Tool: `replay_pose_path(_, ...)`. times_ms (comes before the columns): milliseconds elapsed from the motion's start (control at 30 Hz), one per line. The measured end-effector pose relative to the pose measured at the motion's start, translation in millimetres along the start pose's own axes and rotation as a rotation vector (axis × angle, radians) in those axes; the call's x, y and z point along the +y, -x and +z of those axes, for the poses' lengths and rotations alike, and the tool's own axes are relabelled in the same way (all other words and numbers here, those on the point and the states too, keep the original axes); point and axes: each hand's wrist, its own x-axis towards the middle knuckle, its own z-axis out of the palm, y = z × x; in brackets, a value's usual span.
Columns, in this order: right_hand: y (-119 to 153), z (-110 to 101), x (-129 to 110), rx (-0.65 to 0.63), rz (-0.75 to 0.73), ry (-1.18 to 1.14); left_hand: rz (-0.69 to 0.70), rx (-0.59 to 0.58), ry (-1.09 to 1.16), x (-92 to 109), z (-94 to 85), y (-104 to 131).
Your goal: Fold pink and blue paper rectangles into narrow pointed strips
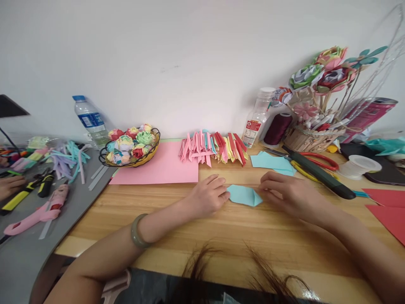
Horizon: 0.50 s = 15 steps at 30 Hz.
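A small piece of light blue paper (pixel 242 194) with folded corners lies on the wooden table. My left hand (pixel 210 195) holds its left edge with curled fingers, and a bracelet circles that wrist. At the opposite end, my right hand (pixel 286 194) has its fingers bent together at the paper's right edge, beside a raised folded flap. Its fingertips are partly hidden and slightly blurred. Just behind it lie more light blue paper pieces (pixel 268 162).
Folded paper strips (pixel 211 147) stand behind on pink sheets (pixel 158 173), beside a basket of paper flowers (pixel 131 145). At right are a utility knife (pixel 322 173), scissors (pixel 321 160), a spool (pixel 357 166) and red paper (pixel 386 211). Left, a grey table holds a pink glue gun (pixel 38 215) and another person's hand (pixel 12 185).
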Motion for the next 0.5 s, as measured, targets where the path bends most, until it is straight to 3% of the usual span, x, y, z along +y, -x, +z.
replay_pose_path(167, -2.4, -1.9, -12.3, -0.115, 0.045, -0.126, -0.013, -0.005, 0.046, 1.1, -3.7, -3.2)
replay_pose_path(500, -7.1, 20.3, -2.8, -0.054, -0.089, -0.108, -0.02, 0.053, 0.032, 2.5, -2.2, -5.4)
